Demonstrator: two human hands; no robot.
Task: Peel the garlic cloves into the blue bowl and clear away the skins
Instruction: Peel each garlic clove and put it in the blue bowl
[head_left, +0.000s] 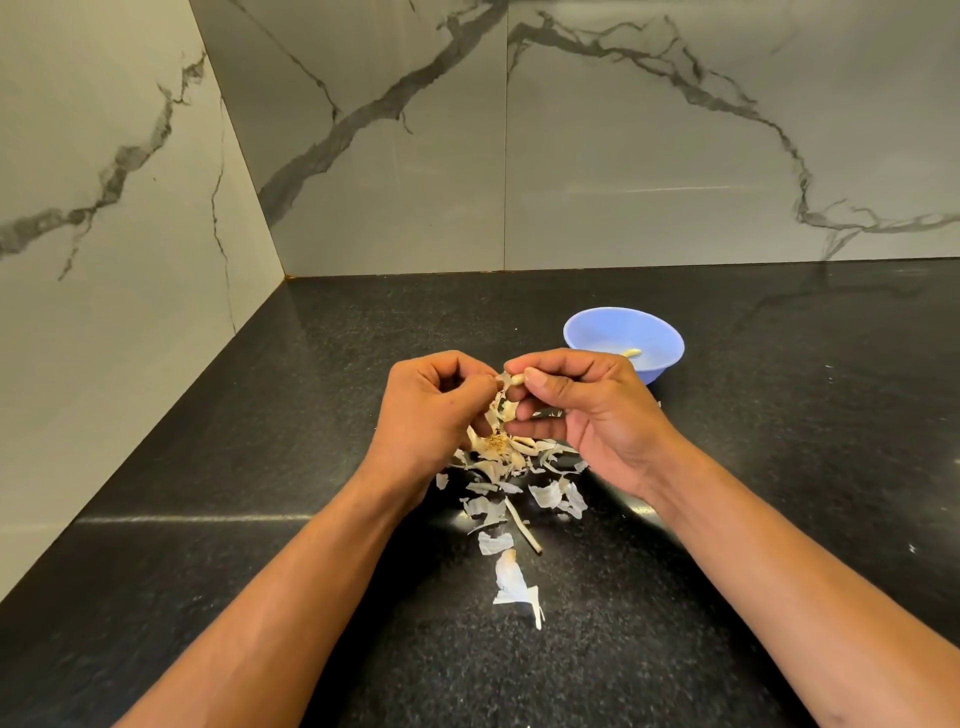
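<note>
Both hands are held together above the table: the left hand (431, 410) grips the garlic (498, 441), the right hand (576, 410) pinches a clove (516, 380). The blue bowl (623, 340) lies just beyond the right hand.

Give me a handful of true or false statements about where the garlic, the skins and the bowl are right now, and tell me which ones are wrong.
1. The blue bowl sits beyond the right hand. True.
2. The bowl holds nothing. False: at least one peeled clove lies inside.
3. Both hands hold garlic between them; the left hand grips the garlic head. True.
4. The loose skins are piled in the bowl. False: they lie scattered on the black counter beneath the hands.
5. A dry stem lies among the skins. True.
</note>
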